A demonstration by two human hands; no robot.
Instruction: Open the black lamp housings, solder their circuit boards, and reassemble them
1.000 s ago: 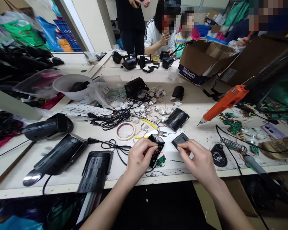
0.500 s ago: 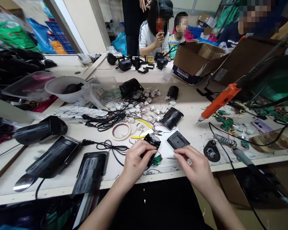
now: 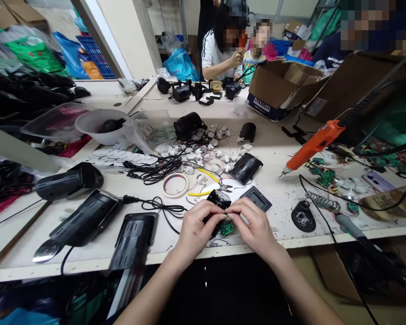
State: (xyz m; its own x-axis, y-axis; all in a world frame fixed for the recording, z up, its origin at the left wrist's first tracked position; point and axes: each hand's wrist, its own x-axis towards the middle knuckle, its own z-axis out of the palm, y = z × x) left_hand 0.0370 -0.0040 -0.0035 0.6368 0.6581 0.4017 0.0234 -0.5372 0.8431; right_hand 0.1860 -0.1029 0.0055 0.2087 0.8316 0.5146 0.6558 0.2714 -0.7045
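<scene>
Counter [image 3: 281, 198] supports the black housing [image 3: 218, 199] beside the left hand [image 3: 196, 224] and right hand [image 3: 255, 222]; both grips pinch one small piece [image 3: 226, 213], unidentifiable, presumably for precise control.

The 2 bare forearms [image 3: 152, 289] are extended forward from the lower edge of the view and angled inward, so that an inverted V is formed. The left hand [image 3: 196, 225] and the right hand [image 3: 256, 223] are held nearly level with each other, backs turned up, fingers curled. In each, thumb and forefinger are pinched, and the 2 sets of fingertips are met closely between the hands; their exact contact cannot be made out.
</scene>
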